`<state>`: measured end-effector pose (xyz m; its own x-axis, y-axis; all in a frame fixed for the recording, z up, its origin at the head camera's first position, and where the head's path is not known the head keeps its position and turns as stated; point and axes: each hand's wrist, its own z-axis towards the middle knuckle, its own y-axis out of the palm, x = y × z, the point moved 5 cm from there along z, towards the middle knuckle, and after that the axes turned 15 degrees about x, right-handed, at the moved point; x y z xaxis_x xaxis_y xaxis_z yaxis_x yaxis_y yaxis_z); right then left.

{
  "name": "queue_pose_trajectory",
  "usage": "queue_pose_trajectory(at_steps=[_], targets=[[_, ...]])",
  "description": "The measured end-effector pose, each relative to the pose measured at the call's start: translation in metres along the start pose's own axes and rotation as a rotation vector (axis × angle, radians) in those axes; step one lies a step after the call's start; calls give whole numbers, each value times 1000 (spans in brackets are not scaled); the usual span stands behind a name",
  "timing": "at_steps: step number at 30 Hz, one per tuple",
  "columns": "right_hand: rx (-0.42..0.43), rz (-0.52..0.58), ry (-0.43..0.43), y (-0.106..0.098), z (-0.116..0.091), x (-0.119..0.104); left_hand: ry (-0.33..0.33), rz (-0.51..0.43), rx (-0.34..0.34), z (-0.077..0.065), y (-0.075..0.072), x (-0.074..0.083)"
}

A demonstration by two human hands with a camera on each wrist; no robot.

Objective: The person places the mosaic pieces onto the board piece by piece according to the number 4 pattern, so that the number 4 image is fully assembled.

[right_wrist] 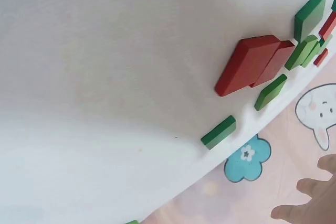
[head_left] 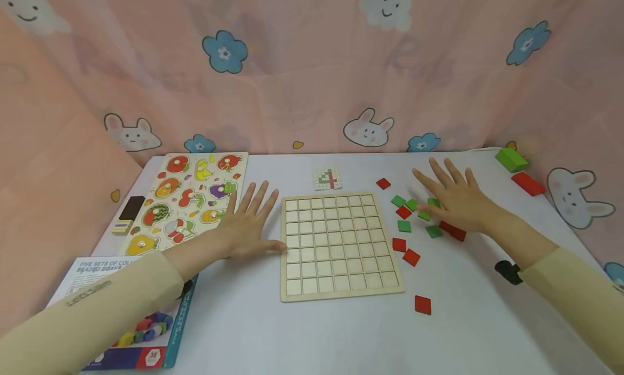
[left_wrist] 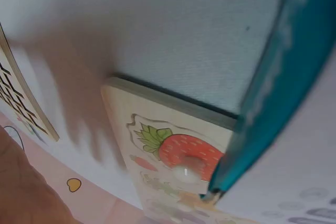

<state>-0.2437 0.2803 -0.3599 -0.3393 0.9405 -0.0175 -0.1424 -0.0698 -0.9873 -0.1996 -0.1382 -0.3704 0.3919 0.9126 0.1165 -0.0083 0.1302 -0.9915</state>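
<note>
My left hand (head_left: 247,231) is spread with straight fingers between the fruit puzzle board (head_left: 177,204) and a wooden grid board (head_left: 336,253). Its thumb tip overlaps the grid's left edge in the head view. On the other side, my right hand (head_left: 455,201) spreads its fingers over loose square tiles, holding none. Among these are a green tile (head_left: 404,226), a red tile (head_left: 398,245) and, partly beneath the hand in the head view, red tiles (right_wrist: 247,64) that overlap. A small card (head_left: 327,178) with a green and red pattern lies behind the grid.
A box labelled as beaded boxes (head_left: 177,331) lies at the front left, under the left sleeve. Behind it are a dark block (head_left: 131,207) and a pale one (head_left: 122,227). At the far right sit a green block (head_left: 511,160) and a red block (head_left: 528,184). Patterned curtains (head_left: 292,82) enclose the table.
</note>
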Motion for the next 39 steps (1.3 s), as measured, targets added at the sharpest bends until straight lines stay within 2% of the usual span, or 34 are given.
queue_pose_trajectory(at_steps=[5,13,15,20,29,39], targets=[[49,-6,-34,-2,8,-5,29,-43,-41,9,4,2],[94,39,-151,-1,25,-22,51,-199,-174,25,11,8],[82,88,-167,1,29,-26,51,-220,-213,27,13,10],[-1,210,-139,8,37,-30,61,-238,-279,28,17,12],[-76,270,-118,15,42,-31,74,-271,-296,28,15,15],[-135,265,-35,19,47,-34,68,-230,-285,30,18,12]])
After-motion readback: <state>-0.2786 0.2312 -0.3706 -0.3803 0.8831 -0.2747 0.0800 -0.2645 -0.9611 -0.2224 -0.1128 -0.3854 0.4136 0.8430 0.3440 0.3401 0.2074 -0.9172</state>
